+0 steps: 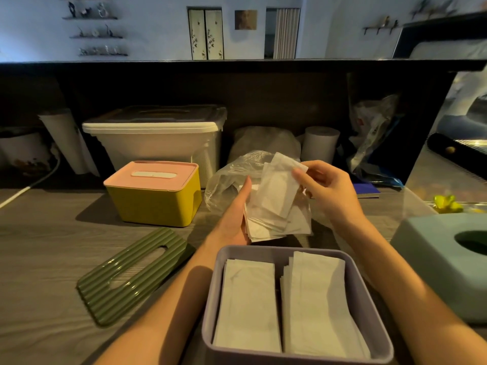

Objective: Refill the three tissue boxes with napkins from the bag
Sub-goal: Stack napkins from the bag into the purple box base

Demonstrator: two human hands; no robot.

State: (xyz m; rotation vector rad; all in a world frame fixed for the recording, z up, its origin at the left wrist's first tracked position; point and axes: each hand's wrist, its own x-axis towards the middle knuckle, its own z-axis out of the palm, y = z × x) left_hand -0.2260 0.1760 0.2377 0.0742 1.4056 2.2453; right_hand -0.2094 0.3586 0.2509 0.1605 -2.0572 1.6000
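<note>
An open grey-lilac tissue box (210, 312) stands nearest me, with two stacks of white napkins (313, 306) side by side inside. Just above it my left hand (237, 219) holds a loose bundle of napkins (274, 214) from below. My right hand (329, 188) pinches the top napkin of that bundle at its upper corner. Behind the hands lies the clear plastic bag (224, 177). The box's green ribbed lid (131, 272) lies on the table to the left. A yellow box with a pink lid (155, 196) stands closed behind it. A pale blue box (442, 259) sits at the right.
A large white lidded storage tub (155, 138) stands against the dark back wall of the counter, with a paper roll (320, 143) and more plastic bags (371, 135) to its right. A white cable (29, 185) runs along the far left of the wooden table.
</note>
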